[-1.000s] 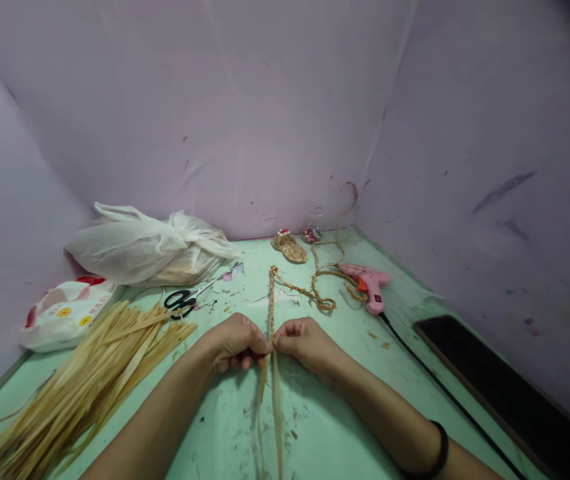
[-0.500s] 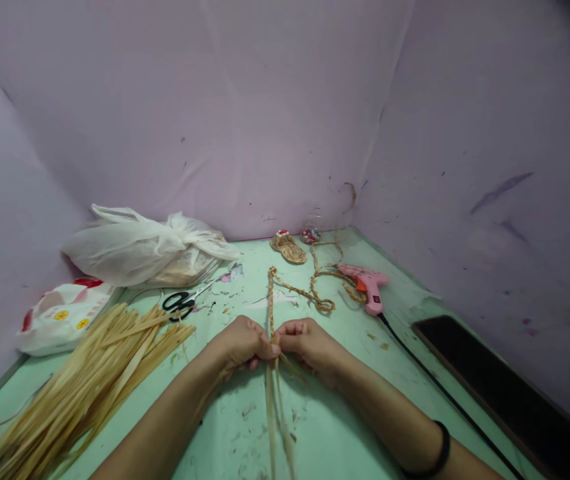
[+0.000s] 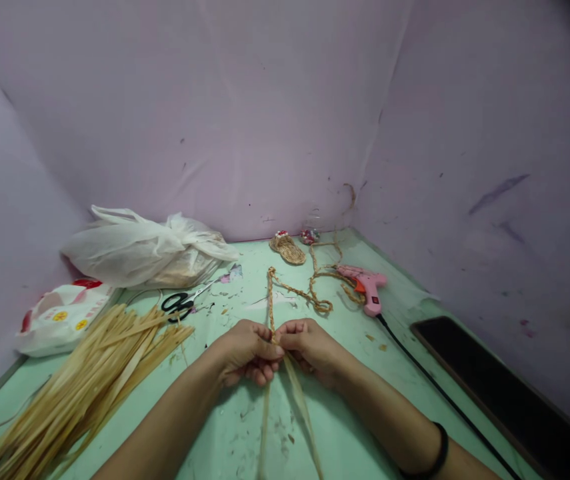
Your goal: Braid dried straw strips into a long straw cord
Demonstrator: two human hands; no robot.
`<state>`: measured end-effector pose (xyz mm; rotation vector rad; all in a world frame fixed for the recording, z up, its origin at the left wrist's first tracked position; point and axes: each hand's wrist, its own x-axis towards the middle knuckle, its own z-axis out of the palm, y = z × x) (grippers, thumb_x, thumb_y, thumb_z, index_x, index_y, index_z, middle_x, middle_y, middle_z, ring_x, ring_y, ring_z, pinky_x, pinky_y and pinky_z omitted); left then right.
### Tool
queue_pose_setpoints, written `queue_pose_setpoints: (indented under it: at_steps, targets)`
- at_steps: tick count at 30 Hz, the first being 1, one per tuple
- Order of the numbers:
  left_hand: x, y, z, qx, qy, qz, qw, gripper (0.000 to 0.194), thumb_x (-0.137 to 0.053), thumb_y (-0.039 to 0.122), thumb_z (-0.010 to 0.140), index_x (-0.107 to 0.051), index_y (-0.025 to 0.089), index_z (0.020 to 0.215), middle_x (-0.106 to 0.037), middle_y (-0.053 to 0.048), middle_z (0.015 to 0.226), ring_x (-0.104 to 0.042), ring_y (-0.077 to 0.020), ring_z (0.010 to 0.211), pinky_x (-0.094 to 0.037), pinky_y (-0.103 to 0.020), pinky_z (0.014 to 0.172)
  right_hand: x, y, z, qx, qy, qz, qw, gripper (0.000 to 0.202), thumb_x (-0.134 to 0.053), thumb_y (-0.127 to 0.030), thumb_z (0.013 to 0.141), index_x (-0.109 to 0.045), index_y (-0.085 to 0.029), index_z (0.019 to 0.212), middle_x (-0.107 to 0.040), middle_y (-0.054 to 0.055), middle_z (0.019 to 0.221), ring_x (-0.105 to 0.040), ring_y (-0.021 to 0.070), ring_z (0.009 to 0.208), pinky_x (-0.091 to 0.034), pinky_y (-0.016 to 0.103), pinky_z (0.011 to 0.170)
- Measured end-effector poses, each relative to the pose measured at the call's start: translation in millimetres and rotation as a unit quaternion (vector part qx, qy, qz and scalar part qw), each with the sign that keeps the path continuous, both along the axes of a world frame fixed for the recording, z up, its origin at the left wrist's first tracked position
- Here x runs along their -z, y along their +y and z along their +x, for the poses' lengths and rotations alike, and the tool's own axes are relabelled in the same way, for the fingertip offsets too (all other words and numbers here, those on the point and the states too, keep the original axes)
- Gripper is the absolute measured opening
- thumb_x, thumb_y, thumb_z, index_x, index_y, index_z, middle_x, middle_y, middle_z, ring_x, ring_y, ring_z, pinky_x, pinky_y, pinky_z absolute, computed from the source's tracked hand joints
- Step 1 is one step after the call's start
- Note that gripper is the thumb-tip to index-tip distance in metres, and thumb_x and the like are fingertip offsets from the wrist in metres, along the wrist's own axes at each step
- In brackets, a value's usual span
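Note:
A thin tan braid (image 3: 271, 300) runs down the middle of the green table to my fingertips, and its far part bends right into loose coils. My left hand (image 3: 252, 352) pinches the braid's near end between thumb and fingers. Right beside it, my right hand (image 3: 305, 343) is closed on the same end, fingertips close to the left thumb. Below the hands, loose pale strands (image 3: 299, 393) hang apart toward the near edge. The exact crossing of the strands is hidden by my fingers.
Dried strips (image 3: 89, 387), black-handled scissors (image 3: 179, 303), a white plastic bag (image 3: 149, 250) and a printed packet (image 3: 62, 320) lie left. A woven piece (image 3: 289, 249) sits at the back. A pink glue gun (image 3: 372, 287) with its cord and a black flat object (image 3: 489, 387) are right.
The loose strands below my hands have spread wider apart, one swinging to the right. The fingers of my left hand have shifted slightly, with more of them showing beneath the thumb.

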<state>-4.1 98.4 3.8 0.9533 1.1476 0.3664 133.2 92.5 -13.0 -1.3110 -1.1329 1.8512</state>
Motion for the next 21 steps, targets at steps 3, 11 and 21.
queue_pose_setpoints:
  at_steps: [3,11,21]
  targets:
    - [-3.7,1.9,-5.0,0.012,0.027,0.023,0.999,0.020,-0.065,0.021,0.050,-0.057,0.008,0.063,-0.052,-0.001,0.046,-0.048,-0.0081,0.037,-0.038,-0.018,0.035,-2.3,-1.0,0.4,0.001,-0.004,0.003,1.000,0.006,-0.054,-0.018,0.057,-0.051,-0.013,0.054,-0.045,-0.006,0.038,-0.024,0.0012,0.027,-0.010,0.018,0.030]
    - [-2.8,2.1,-4.1,-0.032,0.110,0.070,0.991,0.017,-0.062,0.025,0.051,-0.050,0.013,0.052,-0.048,0.002,0.039,-0.038,-0.0064,0.030,-0.027,-0.018,0.029,0.3,0.2,1.5,-0.002,0.013,0.011,1.000,0.012,-0.060,-0.022,0.056,-0.052,-0.014,0.060,-0.052,-0.005,0.044,-0.026,0.0012,0.029,-0.012,0.018,0.030]
    - [-4.6,1.8,-5.3,-0.012,0.136,0.097,0.986,0.012,-0.057,0.024,0.052,-0.055,0.012,0.049,-0.033,0.006,0.032,-0.021,-0.0037,0.028,-0.010,-0.020,0.031,3.3,2.2,6.3,-0.057,-0.002,0.085,0.995,0.020,-0.063,-0.029,0.058,-0.051,-0.013,0.062,-0.054,-0.003,0.050,-0.030,0.0021,0.034,-0.020,0.017,0.036]
